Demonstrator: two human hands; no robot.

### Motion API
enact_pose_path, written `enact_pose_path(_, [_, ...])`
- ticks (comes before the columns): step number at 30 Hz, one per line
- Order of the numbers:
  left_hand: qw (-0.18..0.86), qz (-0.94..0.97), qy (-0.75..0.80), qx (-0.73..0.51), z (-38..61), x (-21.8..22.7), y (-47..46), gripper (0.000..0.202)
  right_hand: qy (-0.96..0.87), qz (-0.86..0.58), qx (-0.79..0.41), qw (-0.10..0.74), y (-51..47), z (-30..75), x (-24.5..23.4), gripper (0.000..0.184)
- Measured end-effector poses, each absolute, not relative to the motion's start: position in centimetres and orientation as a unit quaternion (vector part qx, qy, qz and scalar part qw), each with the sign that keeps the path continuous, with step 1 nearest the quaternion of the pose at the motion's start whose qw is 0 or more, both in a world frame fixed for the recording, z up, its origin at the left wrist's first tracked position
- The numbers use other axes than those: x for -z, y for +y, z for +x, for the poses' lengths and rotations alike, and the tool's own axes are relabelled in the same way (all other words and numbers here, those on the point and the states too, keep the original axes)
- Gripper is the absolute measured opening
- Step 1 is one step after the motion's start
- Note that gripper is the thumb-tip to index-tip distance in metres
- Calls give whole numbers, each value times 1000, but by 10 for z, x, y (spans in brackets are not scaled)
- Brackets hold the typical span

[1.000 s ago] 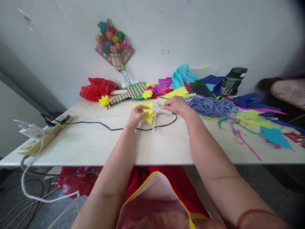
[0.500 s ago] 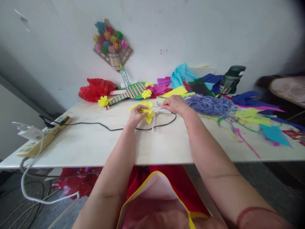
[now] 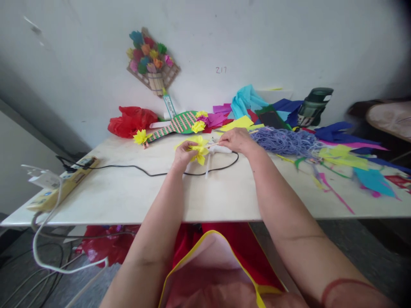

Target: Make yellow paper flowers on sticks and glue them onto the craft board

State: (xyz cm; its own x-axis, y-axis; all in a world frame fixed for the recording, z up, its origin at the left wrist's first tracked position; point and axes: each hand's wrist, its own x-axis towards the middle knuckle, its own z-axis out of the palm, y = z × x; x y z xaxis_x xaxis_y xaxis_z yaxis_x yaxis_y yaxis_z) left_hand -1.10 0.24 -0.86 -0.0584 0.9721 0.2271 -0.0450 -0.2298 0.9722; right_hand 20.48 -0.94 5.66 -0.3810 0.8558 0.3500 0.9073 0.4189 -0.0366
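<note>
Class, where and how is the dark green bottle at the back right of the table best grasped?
Probably the upper body of the bottle, just under its lid, with the right hand coming from the front, over the purple cord. It stands on end, upper part uncovered, while cord and blue paper lie near its base.

head view | faces forward, down | hands (image 3: 236,140) near, mid-frame | table (image 3: 221,201) below, wall (image 3: 272,47) ahead

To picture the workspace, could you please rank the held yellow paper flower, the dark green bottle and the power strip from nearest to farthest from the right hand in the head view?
From the right hand:
1. Yellow paper flower: just left, in the left hand.
2. Dark green bottle: to the right, farther back.
3. Power strip: far left.
</note>
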Motion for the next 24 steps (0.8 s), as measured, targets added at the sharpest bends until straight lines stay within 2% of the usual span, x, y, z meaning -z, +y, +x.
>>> enact_pose_path(7, [473,470,404,-627,-13,9,6,36,-805,-543,42,234,0,215,-50,21])
enact_pose_path(13, [511,409,366,-662,-15,8,7,38,-736,-566,-108,356,9,217,-42,21])
enact_pose_path(17, [523,396,365,-660,-13,9,10,35,-689,-572,-240,375,6,201,-39,26])
enact_pose_path(21, [537,385,364,-657,-8,7,10,27,-686,-537,-323,371,0,183,-36,33])
enact_pose_path(24, [554,377,348,-656,-4,6,7,24,-667,-515,-387,374,-3,172,-33,31])
